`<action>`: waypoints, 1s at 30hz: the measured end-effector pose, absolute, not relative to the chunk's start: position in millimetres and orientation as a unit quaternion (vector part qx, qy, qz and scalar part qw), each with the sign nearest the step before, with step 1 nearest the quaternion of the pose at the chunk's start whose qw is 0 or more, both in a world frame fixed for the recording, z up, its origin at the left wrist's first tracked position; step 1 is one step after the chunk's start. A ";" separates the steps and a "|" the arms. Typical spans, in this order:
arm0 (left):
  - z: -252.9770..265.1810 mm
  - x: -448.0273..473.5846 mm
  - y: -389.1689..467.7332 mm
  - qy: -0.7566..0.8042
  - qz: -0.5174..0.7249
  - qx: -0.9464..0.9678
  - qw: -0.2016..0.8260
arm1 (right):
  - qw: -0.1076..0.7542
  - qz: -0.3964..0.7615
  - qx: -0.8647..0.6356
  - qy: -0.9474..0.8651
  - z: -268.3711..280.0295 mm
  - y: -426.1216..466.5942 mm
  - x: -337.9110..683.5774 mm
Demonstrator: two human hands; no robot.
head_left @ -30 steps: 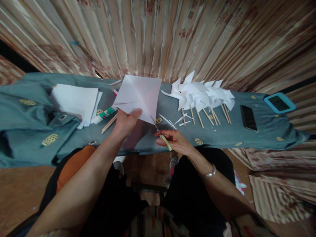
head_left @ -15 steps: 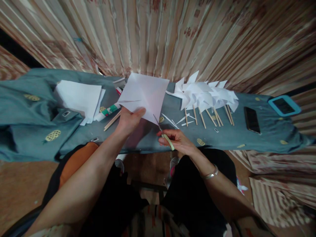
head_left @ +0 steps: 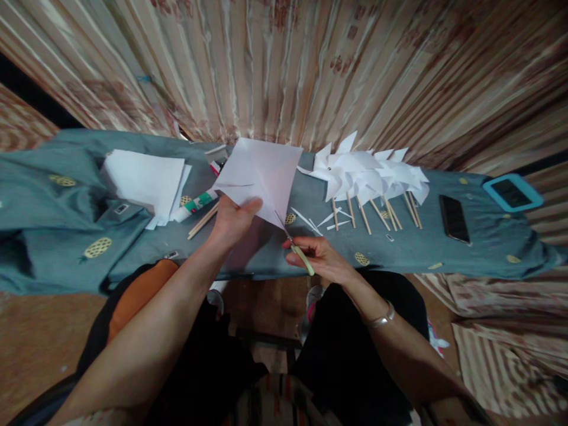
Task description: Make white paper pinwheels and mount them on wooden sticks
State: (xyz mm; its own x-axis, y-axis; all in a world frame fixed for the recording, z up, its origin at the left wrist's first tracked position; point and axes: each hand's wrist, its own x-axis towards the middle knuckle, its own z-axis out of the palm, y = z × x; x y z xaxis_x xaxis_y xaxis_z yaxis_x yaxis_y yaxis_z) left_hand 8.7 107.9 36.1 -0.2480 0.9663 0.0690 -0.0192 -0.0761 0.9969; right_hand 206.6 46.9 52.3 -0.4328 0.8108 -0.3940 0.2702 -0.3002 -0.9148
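A square sheet of white paper point(head_left: 266, 168) is pinched at its near left edge by my left hand point(head_left: 235, 219), thumb on top and fingers underneath. One slit runs in from the sheet's left corner. My right hand point(head_left: 317, 257) holds a pair of scissors point(head_left: 302, 259) with pale green handles. Their blades meet the paper at its near right corner, lying along that corner's line. Thin paper strips point(head_left: 306, 220) lie on the cloth just right of the blades.
Several white paper pinwheels point(head_left: 366, 168) on wooden sticks lie to the right, with a black phone point(head_left: 454, 219) and a blue-framed tablet point(head_left: 512, 192) beyond. At left are stacked paper sheets point(head_left: 144, 177), a glue tube point(head_left: 195, 204) and loose sticks point(head_left: 203, 220). A pleated curtain point(head_left: 284, 71) hangs behind.
Both hands keep their holds, and the scissors stay at the paper's near right corner. The whole view has shifted slightly, so everything sits a little lower.
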 end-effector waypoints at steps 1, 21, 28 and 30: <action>35.9 8.3 108.1 0.533 0.583 0.447 0.421 | 0.209 0.641 -0.489 -0.554 52.6 47.0 206.6; 31.9 7.0 110.5 0.518 0.595 0.438 0.432 | 0.223 0.645 -0.485 -0.546 40.9 46.6 209.2; 28.8 5.5 111.7 0.533 0.595 0.430 0.420 | 0.235 0.647 -0.492 -0.533 43.3 45.5 206.3; 29.5 5.8 111.6 0.531 0.596 0.426 0.425 | 0.242 0.656 -0.492 -0.518 44.1 45.5 205.4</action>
